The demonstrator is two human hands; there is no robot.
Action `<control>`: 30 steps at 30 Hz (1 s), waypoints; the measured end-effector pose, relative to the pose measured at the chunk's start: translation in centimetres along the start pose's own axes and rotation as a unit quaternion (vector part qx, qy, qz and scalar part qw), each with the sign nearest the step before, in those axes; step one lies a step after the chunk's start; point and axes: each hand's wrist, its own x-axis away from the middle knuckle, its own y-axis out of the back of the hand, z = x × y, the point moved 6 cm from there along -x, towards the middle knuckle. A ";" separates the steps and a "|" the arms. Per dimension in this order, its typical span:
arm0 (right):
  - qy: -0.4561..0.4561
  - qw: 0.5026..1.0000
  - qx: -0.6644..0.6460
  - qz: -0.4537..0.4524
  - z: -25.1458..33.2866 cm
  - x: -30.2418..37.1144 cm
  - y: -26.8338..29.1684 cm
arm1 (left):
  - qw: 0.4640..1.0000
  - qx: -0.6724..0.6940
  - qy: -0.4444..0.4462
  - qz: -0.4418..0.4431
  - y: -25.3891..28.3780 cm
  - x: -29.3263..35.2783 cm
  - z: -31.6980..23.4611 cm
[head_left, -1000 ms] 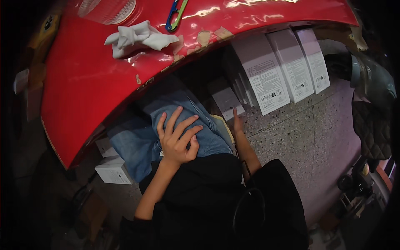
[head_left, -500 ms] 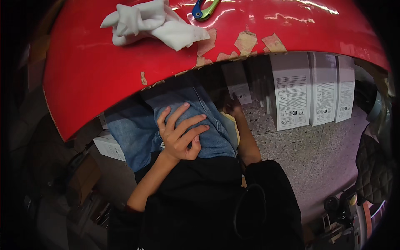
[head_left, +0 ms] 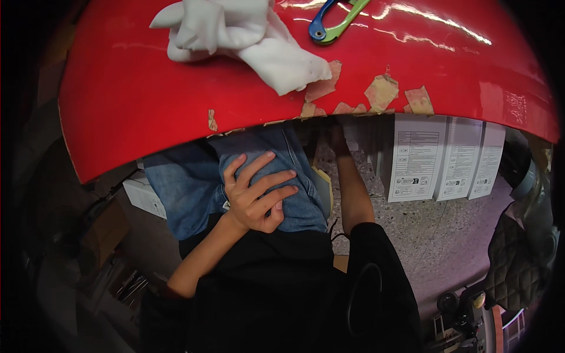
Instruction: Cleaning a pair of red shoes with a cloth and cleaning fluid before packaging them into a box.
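Observation:
My left hand (head_left: pixel 256 197) lies with its fingers apart on the blue jeans (head_left: pixel 182 182) over my thigh, holding nothing. Down past my right leg, my right forearm (head_left: pixel 356 194) stretches forward under the red tabletop (head_left: pixel 147 100). My right hand (head_left: pixel 336 138) is in the dark below the table edge, close to the white boxes there; its fingers are hidden. A crumpled white cloth (head_left: pixel 223 29) lies on the tabletop, beside a tool with blue and green arms (head_left: pixel 329 29) joined at a pivot.
Tall white boxes (head_left: pixel 415 162) with printed panels stand on the speckled floor (head_left: pixel 406 229) at the right. Torn tape pieces (head_left: pixel 381 93) cling along the curved table edge. A smaller white box (head_left: pixel 144 194) sits at left, and a dark quilted item (head_left: pixel 512 265) at far right.
My right hand has reached farther forward, deeper under the table edge. The view has shifted, so the tabletop and its things appear lower. My left hand stays on my thigh.

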 end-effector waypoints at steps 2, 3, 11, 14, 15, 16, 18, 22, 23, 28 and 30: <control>-0.108 0.986 -0.118 -0.039 -2.1 -0.9 0.8 | 1.000 0.007 -0.005 -0.005 -0.1 -0.2 -0.1; -0.142 0.975 -0.161 -0.051 -2.4 -1.5 0.6 | 1.000 0.007 -0.007 -0.008 0.0 -0.1 -0.1; -0.614 0.732 -0.273 -0.110 1.8 6.6 -0.7 | 1.000 0.005 -0.006 -0.008 0.5 0.0 0.2; -0.641 0.680 -0.335 -0.123 2.9 10.4 -1.2 | 1.000 0.004 0.000 -0.021 1.0 0.6 0.5; -0.599 0.705 -0.344 -0.161 0.7 11.3 0.7 | 0.999 0.019 -0.007 -0.037 0.8 0.2 0.4; -0.554 0.728 -0.351 -0.198 -1.7 12.2 2.6 | 0.999 0.026 -0.007 -0.037 0.2 -0.1 0.4; -0.494 0.739 -0.389 -0.240 -3.4 11.1 2.7 | 0.998 0.045 -0.016 -0.048 0.5 0.1 0.7; -0.557 0.646 -0.465 -0.237 -1.4 7.5 0.2 | 0.997 0.047 -0.003 -0.066 1.4 1.0 1.1; -0.601 0.607 -0.472 -0.218 -1.7 7.7 0.3 | 0.997 0.037 0.000 -0.070 1.1 0.7 1.0; -0.626 0.628 -0.426 -0.181 0.0 7.7 0.7 | 0.987 0.121 -0.009 -0.104 1.5 1.2 1.0; -0.619 0.651 -0.404 -0.172 1.4 7.6 1.4 | 0.985 0.118 -0.011 -0.124 1.7 1.1 1.0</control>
